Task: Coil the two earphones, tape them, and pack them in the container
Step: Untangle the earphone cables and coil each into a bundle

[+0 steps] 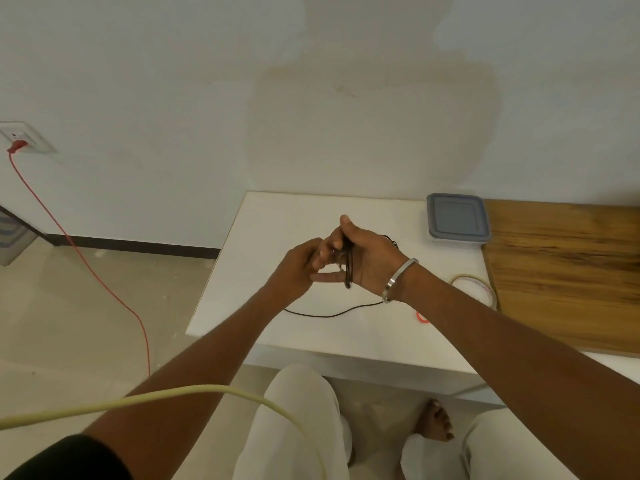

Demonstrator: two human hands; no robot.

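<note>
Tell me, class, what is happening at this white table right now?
A person is winding a black earphone cable into loops around the right hand, while the left hand feeds it. A loose length of it trails across the white table. The tape roll lies by the right forearm, not yet used. The container sits at the far edge with its lid on, so nothing is packed yet. A second earphone cannot be made out clearly.
</note>
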